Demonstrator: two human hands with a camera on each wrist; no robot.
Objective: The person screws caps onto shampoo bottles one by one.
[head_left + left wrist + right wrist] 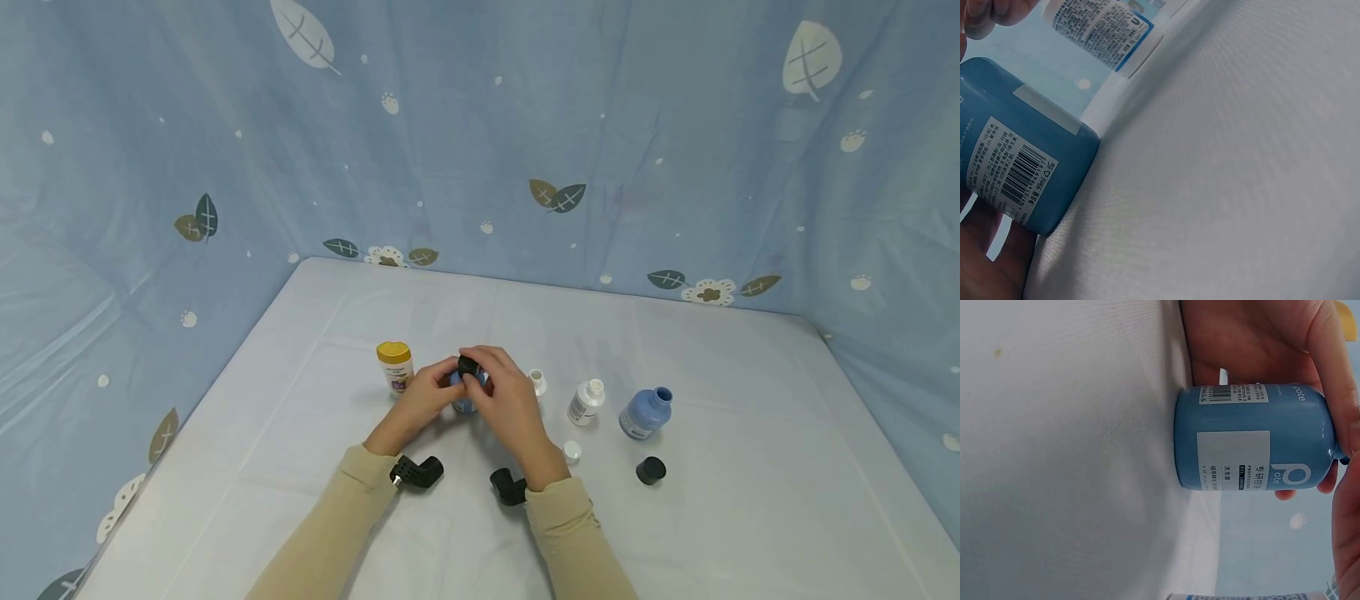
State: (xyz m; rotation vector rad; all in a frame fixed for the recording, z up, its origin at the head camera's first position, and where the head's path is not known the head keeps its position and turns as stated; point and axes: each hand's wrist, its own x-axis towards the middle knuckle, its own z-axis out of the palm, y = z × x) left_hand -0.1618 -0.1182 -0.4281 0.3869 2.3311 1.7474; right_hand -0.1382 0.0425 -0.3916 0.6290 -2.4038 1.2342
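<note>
A small blue bottle (464, 403) (1254, 447) (1016, 165) with a white label stands on the white table (480, 533), its base touching the cloth. My left hand (442, 387) grips its body from the left, and the palm (1254, 344) shows behind the bottle in the right wrist view. My right hand (480, 379) reaches over the top, its fingertips pinching a black cap (468, 365) that sits at the bottle's neck. Whether the cap is tight on the neck is hidden by the fingers.
A yellow-capped white bottle (395, 367) stands left of the hands. To the right are a small white bottle (537, 382), an uncapped white bottle (586, 402), an open blue bottle (645, 412), a white cap (572, 452) and a black cap (651, 471). Blue leaf-print cloth walls the table.
</note>
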